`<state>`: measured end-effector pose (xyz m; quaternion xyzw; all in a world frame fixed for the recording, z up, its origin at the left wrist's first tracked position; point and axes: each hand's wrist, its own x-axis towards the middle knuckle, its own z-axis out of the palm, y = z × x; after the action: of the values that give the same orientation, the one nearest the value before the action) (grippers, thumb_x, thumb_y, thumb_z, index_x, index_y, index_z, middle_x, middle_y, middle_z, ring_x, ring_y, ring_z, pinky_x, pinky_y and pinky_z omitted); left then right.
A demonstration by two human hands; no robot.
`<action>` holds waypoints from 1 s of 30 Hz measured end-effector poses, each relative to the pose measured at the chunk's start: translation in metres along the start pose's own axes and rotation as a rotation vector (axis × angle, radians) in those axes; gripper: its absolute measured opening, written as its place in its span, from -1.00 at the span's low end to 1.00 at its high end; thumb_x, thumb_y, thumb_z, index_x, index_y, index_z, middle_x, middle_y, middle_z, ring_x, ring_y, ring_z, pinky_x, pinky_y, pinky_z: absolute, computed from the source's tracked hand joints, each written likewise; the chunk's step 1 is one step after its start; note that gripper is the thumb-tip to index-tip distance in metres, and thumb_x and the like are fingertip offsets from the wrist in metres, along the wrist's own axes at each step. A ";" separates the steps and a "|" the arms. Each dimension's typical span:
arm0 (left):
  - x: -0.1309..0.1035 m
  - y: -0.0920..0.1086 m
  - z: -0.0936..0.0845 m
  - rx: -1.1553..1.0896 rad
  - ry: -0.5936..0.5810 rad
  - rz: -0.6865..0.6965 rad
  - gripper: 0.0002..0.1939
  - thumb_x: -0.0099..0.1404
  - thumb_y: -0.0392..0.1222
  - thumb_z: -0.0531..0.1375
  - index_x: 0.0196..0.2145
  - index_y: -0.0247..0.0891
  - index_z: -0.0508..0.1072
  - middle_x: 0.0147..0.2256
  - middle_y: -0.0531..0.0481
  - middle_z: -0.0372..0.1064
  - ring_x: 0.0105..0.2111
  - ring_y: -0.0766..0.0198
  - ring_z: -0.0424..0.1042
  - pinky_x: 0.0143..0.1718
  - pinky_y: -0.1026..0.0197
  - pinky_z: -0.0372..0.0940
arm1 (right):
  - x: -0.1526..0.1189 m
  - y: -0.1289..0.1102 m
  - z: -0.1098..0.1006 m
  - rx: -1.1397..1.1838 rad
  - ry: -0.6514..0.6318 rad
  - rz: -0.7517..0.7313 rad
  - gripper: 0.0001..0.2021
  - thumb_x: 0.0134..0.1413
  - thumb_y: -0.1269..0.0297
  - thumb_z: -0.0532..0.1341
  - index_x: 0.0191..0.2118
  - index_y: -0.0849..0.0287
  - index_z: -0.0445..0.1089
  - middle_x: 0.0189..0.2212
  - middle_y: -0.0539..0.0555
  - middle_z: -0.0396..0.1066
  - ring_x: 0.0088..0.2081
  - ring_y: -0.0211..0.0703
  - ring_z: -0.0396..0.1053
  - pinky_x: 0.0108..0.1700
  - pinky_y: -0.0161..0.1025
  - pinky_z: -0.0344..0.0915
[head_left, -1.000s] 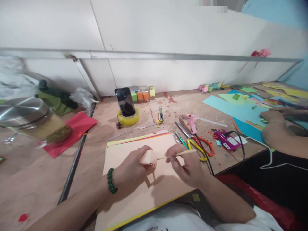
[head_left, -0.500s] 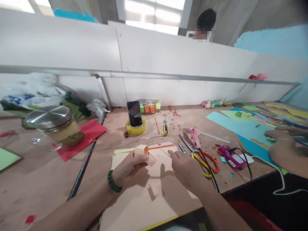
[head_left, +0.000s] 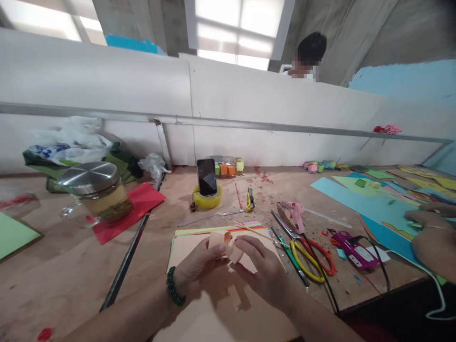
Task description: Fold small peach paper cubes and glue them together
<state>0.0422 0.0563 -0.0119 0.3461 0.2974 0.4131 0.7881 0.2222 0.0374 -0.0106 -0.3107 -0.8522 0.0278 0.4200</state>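
My left hand [head_left: 199, 261], with a green bead bracelet at the wrist, grips a small folded peach paper box [head_left: 215, 240] between thumb and fingers. The fingers of my right hand [head_left: 265, 268] are closed on a loose flap of the same paper box. Both hands are above a stack of coloured paper [head_left: 192, 318] with a peach sheet on top. Below them, a small folded peach strip [head_left: 234, 297] rests on that sheet. Just beyond my right fingers is a thin wooden stick [head_left: 260, 232]; whether it is held, I cannot tell.
Right of the stack are scissors [head_left: 309, 261], a green-handled tool [head_left: 290, 256] and a pink glue gun [head_left: 296, 213]. A phone [head_left: 206, 176] leans on a yellow tape roll [head_left: 207, 202]. At left stands a glass jar [head_left: 103, 199]. A co-worker's hand [head_left: 436, 244] is at far right.
My right hand has moved left from beside the scissors to the paper box and closed on its flap. The wooden stick and green-handled tool now show more fully. The camera view has tilted up.
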 end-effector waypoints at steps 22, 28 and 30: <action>0.000 -0.006 0.002 0.221 0.126 0.070 -0.44 0.13 0.37 0.13 -0.45 -0.28 0.37 -0.49 0.03 0.31 -0.51 0.31 0.22 -0.45 0.23 0.14 | -0.001 0.003 -0.005 0.188 0.101 0.205 -0.65 0.18 0.28 0.20 0.08 0.09 0.24 -0.11 0.16 0.41 -0.09 -0.10 0.40 -0.13 -0.22 0.45; -0.001 -0.004 0.009 0.169 0.116 0.084 -0.41 0.08 0.39 0.17 -0.45 -0.30 0.40 -0.49 0.01 0.31 -0.51 0.32 0.20 -0.46 0.24 0.16 | 0.000 0.004 -0.005 0.165 0.046 0.173 -0.65 0.20 0.33 0.18 0.10 0.09 0.25 -0.08 0.16 0.42 -0.06 -0.08 0.40 -0.06 -0.17 0.42; -0.001 -0.004 0.008 0.162 0.118 0.078 -0.39 0.07 0.41 0.16 -0.44 -0.30 0.40 -0.48 0.01 0.32 -0.50 0.32 0.20 -0.45 0.25 0.17 | 0.001 0.003 -0.006 0.172 0.035 0.184 -0.66 0.20 0.34 0.17 0.08 0.09 0.26 -0.08 0.16 0.43 -0.08 -0.08 0.40 -0.09 -0.18 0.43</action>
<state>0.0498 0.0509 -0.0104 0.3949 0.3621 0.4377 0.7221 0.2277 0.0393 -0.0074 -0.3508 -0.8070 0.1337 0.4558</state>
